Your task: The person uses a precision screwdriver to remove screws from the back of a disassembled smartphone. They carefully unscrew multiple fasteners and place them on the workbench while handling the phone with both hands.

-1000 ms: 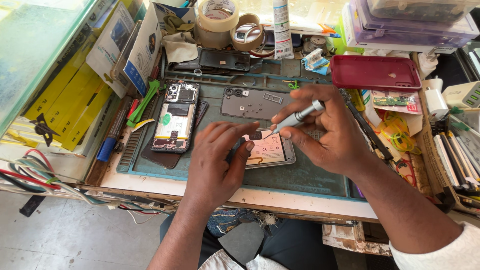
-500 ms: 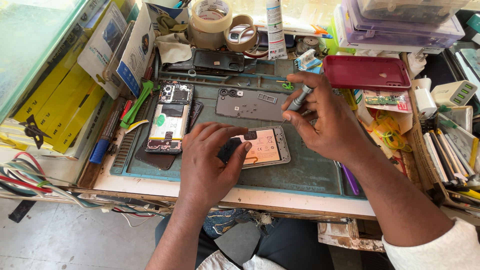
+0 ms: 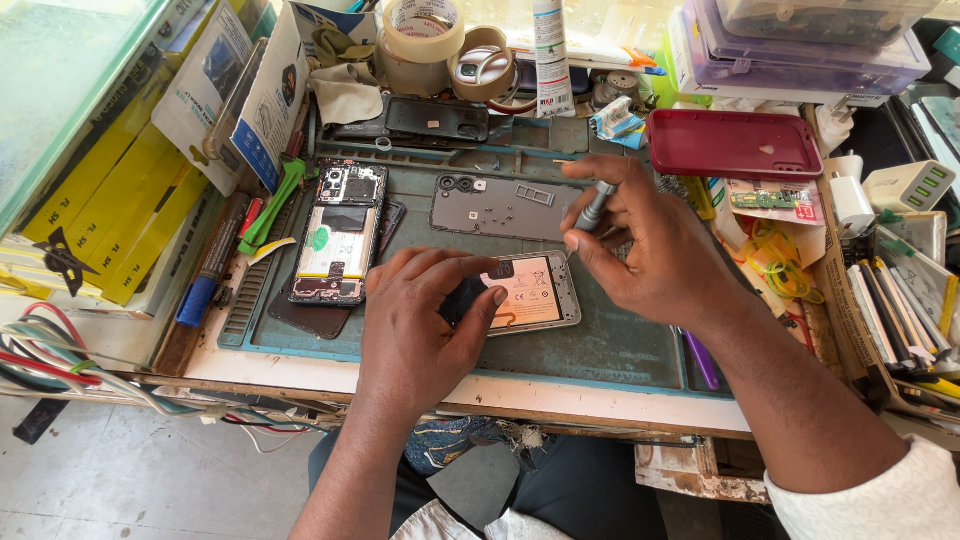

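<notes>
The left hand [image 3: 415, 325] rests on the green mat [image 3: 600, 345], its fingers pinching the near end of an opened phone [image 3: 525, 293] that lies on the mat's middle. The right hand [image 3: 650, 250] hovers just past that phone, fingers closed around a grey screwdriver [image 3: 595, 207] held tip-up. Beyond the phone lies a grey back cover [image 3: 495, 207]; to the phone's left sits 1 more opened phone [image 3: 338, 235]. Past the right hand, off the mat's far corner, lies a red case [image 3: 733, 143]
</notes>
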